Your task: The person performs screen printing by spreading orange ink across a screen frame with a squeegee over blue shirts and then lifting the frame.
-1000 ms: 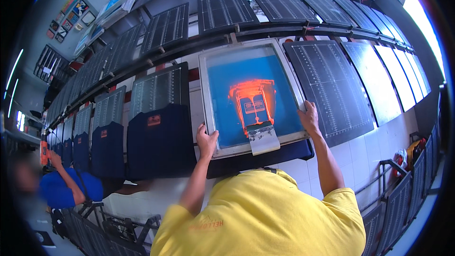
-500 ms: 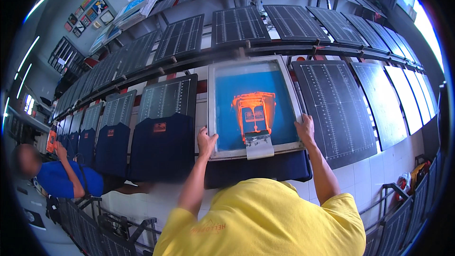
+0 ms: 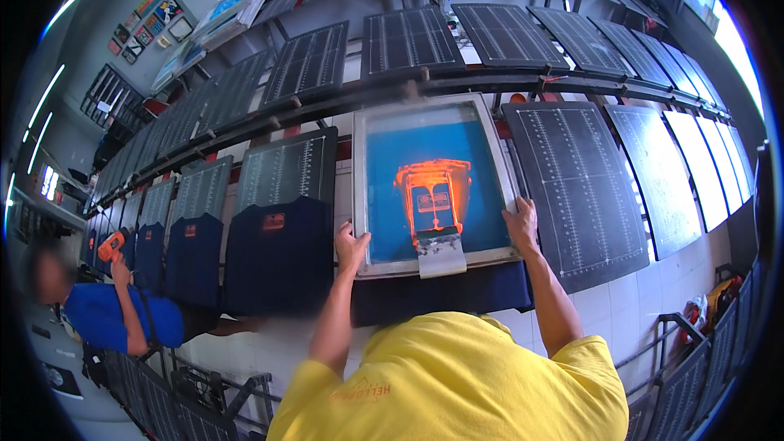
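Note:
My left hand (image 3: 351, 248) grips the lower left side of a screen printing frame (image 3: 495, 159), fingers wrapped round its edge. On the opposite side, my right hand (image 3: 523, 225) is closed on the frame in the same manner. The blue mesh (image 3: 386, 188) carries smeared orange ink (image 3: 434, 170) around a small printed design. A squeegee (image 3: 442, 259) lies on the mesh at the near end, its pale handle reaching over the near rim. Beneath the frame, a navy shirt (image 3: 457, 292) shows along the near side; the frame hides the rest of it.
Navy shirts (image 3: 278, 253) with small orange prints lie on boards to the left. A bare black printing board (image 3: 572, 188) stands at the right. Behind the frame runs a dark rail (image 3: 343, 96). A co-worker in blue (image 3: 122, 314) holds an orange gun-shaped tool (image 3: 114, 243).
The frame and both my hands have shifted slightly left, with the squeegee riding along. At far left, the co-worker's orange tool has moved right and turned sideways.

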Available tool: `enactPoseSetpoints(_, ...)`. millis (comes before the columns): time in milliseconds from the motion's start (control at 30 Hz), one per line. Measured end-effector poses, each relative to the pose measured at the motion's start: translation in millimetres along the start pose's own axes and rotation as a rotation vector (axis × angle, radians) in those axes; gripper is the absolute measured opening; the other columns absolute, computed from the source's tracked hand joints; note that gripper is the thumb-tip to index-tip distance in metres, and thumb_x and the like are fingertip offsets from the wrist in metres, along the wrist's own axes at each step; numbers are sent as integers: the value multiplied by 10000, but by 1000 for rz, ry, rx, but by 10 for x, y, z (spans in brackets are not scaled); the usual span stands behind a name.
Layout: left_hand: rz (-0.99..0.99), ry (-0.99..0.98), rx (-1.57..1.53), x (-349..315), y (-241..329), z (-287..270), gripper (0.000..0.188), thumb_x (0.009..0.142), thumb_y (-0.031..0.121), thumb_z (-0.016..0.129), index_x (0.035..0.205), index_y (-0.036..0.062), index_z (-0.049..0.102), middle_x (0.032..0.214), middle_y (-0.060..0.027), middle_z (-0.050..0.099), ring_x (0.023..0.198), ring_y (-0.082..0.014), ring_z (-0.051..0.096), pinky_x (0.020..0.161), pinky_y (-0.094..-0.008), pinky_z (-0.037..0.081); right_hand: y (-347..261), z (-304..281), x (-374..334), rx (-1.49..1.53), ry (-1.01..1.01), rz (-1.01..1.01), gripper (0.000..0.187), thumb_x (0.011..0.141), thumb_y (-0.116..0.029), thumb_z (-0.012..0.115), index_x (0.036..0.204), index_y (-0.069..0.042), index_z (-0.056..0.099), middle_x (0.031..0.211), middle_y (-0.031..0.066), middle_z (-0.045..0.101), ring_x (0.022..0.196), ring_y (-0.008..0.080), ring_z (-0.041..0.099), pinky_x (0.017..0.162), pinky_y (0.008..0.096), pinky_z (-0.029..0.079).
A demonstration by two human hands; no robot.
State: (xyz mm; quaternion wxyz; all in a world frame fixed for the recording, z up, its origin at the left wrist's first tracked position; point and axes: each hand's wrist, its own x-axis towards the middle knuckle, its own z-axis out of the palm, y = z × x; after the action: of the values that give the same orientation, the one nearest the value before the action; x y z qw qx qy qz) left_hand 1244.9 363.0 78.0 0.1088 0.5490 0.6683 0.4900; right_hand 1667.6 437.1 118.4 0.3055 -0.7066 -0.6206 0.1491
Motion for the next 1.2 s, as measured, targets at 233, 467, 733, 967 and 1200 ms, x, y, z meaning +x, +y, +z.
enactPoseSetpoints(233, -145, -176, -41, 30, 23, -33, 343, 722, 181, 733, 967, -57, 702, 1024, -255, 684, 987, -389, 668, 869, -426, 507, 17, 32, 5, -33, -17, 9, 594, 802, -240, 750, 1297, 17, 547, 1266, 223, 546, 1208, 418, 507, 1003, 459, 440)
enactPoseSetpoints(467, 126, 173, 271, -233, 75, -110, 392, 884, 306, 733, 1079, -26, 665, 1010, -206, 689, 944, -335, 686, 813, -404, 524, -490, -275, -354, -272, 27, -321, 595, 834, -285, 746, 1334, -36, 541, 1395, 174, 508, 1253, 347, 502, 1025, 491, 421)
enactPoseSetpoints(733, -560, -561, -620, -1144, 749, -334, 377, 1026, 356, 535, 1012, 4, 668, 985, -84, 713, 695, -125, 685, 465, -219, 461, -1085, -330, -1014, -273, -446, -961, 604, 721, -204, 802, 1278, -99, 592, 1295, 59, 605, 1197, 297, 546, 1006, 441, 438)
enactPoseSetpoints(967, -1099, -949, -1310, -1135, 732, 149, 476, 1064, 416, 415, 1260, 3, 549, 1065, -136, 712, 710, -143, 689, 485, -195, 423, -1361, -216, -621, -350, -431, -910, 441, 666, -110, 770, 1082, -109, 624, 1047, 13, 641, 1031, 224, 596, 816, 399, 455)
enactPoseSetpoints(1200, -801, -827, -973, -1198, 833, 222, 412, 1085, 354, 378, 1069, -5, 578, 841, -118, 707, 541, -116, 603, 443, -208, 399, -1338, -28, -244, -228, -260, -785, 304, 696, -119, 755, 987, -102, 669, 855, 78, 660, 849, 289, 640, 751, 435, 473)
